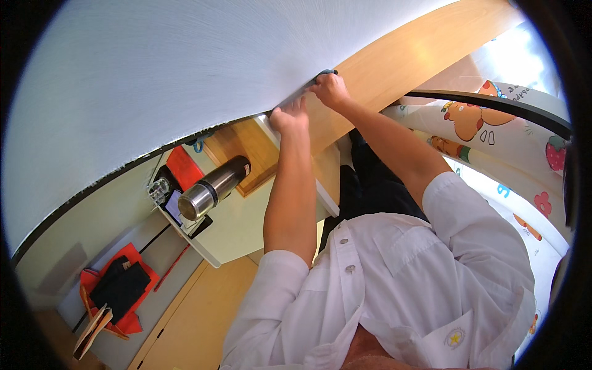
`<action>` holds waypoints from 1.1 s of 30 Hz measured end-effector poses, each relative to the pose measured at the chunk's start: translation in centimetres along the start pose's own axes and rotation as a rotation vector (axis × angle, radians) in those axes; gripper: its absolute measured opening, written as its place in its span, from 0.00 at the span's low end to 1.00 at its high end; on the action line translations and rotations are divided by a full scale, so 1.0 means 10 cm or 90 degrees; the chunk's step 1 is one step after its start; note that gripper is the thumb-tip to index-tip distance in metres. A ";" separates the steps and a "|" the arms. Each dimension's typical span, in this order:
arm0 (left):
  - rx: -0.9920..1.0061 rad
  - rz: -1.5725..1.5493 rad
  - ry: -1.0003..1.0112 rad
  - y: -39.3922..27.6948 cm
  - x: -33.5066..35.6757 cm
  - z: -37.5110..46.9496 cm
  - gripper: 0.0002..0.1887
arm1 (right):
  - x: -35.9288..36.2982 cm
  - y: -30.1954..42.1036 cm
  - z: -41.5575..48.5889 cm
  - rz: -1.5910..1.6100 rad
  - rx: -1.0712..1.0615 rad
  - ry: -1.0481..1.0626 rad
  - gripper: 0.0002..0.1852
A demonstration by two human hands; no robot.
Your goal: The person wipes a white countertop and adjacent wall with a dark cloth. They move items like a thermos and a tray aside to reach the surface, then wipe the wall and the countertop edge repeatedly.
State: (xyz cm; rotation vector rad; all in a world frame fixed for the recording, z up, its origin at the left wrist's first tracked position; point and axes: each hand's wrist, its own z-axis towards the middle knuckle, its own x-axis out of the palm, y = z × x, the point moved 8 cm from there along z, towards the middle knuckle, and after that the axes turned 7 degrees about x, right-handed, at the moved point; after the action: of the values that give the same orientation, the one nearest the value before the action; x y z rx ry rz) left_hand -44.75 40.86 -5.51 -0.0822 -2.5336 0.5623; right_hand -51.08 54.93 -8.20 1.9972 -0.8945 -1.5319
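Observation:
My left hand point(290, 118) is at the dark edge of a large pale panel point(175, 69), fingers apart, over a light wooden board point(407, 51). I see nothing held in it. Up and to its right, my right hand point(330, 90) has its fingers closed on a dark grey item point(327, 72) along the same edge. Whether that item is cloth or a strip cannot be made out, as the fingers cover part of it. Between the hands, a narrow grey band follows the panel's edge.
Left of my forearm a steel vacuum flask point(215, 187) lies or leans by a wooden tray point(245, 148). A glass point(158, 189) and a red item point(184, 166) are beyond it. Lower left hangs a red bag point(134, 277) with dark cloth. Cartoon-printed fabric point(504, 120) and a black bar point(490, 102) are at right.

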 end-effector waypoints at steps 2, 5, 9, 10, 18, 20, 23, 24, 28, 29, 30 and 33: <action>-0.012 -0.023 0.016 0.03 0.02 0.03 0.28 | 0.07 -0.11 0.04 0.031 0.034 -0.007 0.19; -0.014 -0.055 0.041 0.03 0.08 0.04 0.28 | 0.11 -0.19 0.06 0.042 0.069 -0.017 0.15; 0.025 -0.019 0.007 -0.06 0.04 -0.03 0.28 | 0.05 -0.22 0.01 0.129 0.136 0.040 0.13; 0.027 -0.009 0.002 -0.09 0.03 -0.06 0.27 | -0.05 -0.14 -0.01 0.113 0.097 0.016 0.13; -0.014 -0.105 0.063 -0.46 0.23 -0.47 0.24 | -0.85 0.65 -0.32 0.164 -0.111 -0.093 0.16; -0.021 -0.117 0.090 -0.60 0.35 -0.70 0.23 | -1.05 0.90 -0.41 0.164 -0.150 -0.116 0.17; -0.024 -0.085 0.214 -0.90 0.63 -1.16 0.23 | -1.40 1.30 -0.61 0.171 -0.233 -0.175 0.14; -0.030 -0.078 0.251 -1.02 0.74 -1.32 0.24 | -1.52 1.47 -0.69 0.174 -0.273 -0.203 0.13; -0.004 -0.080 0.257 -1.42 1.03 -1.85 0.27 | -1.92 2.00 -0.91 0.208 -0.300 -0.251 0.13; -0.016 -0.080 0.312 -1.49 1.14 -2.02 0.29 | -2.01 2.13 -0.97 0.205 -0.308 -0.267 0.13; -0.018 -0.087 0.338 -1.55 1.21 -2.18 0.30 | -2.11 2.26 -1.02 0.201 -0.312 -0.279 0.13; -0.030 -0.118 0.405 -1.75 1.42 -2.61 0.35 | -2.43 2.64 -1.20 0.197 -0.408 -0.356 0.14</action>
State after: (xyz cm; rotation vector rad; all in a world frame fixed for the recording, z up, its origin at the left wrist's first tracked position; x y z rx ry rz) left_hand -42.38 37.16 28.70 -0.0343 -1.9090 0.3316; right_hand -49.20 54.53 29.53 0.9537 -0.7282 -1.9068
